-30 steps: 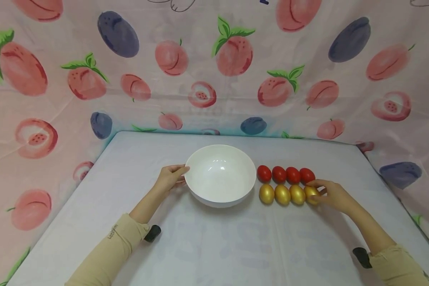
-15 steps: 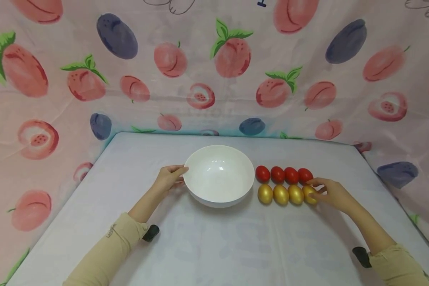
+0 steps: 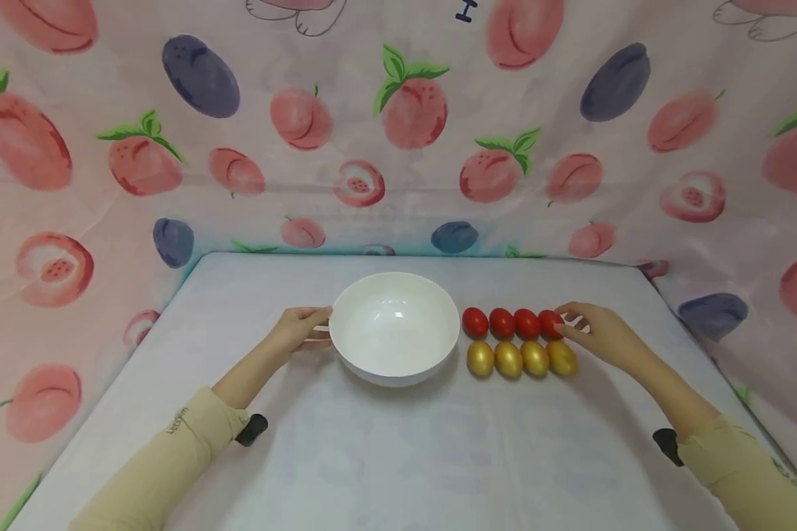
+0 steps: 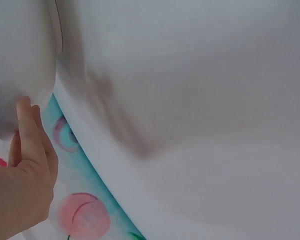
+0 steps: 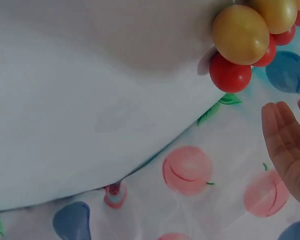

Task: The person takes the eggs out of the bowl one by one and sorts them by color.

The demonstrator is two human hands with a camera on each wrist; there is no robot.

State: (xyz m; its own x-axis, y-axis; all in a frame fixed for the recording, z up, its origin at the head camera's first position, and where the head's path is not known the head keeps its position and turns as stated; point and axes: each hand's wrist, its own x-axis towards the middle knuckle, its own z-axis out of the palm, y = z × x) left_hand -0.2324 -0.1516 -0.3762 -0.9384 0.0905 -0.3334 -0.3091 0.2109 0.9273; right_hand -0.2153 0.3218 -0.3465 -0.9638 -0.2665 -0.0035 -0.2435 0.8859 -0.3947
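A large white bowl [image 3: 395, 332] stands on the table, its inside bare. My left hand [image 3: 299, 330] holds its left edge, with the thumb at the rim; in the left wrist view the outstretched fingers [image 4: 32, 130] touch the bowl's outer wall [image 4: 22, 55]. Right of the bowl lie two lines of eggs, several red eggs [image 3: 501, 324] behind several gold eggs [image 3: 508, 359]. My right hand [image 3: 598, 332] is at the right end of the red line, thumb and fingers spread around the outermost red egg [image 3: 550, 324]. In the right wrist view its fingers look extended.
A white cloth covers the table [image 3: 398, 457]. Behind it and at the sides hangs a fruit-printed curtain [image 3: 372, 110]. Dark wrist-worn devices sit under both sleeves, one at the left wrist [image 3: 251, 429] and one at the right [image 3: 667, 446].
My right hand has moved away from the rightmost gold egg, up and back to the end red egg. My left hand stays at the bowl. The whole view has shifted slightly.
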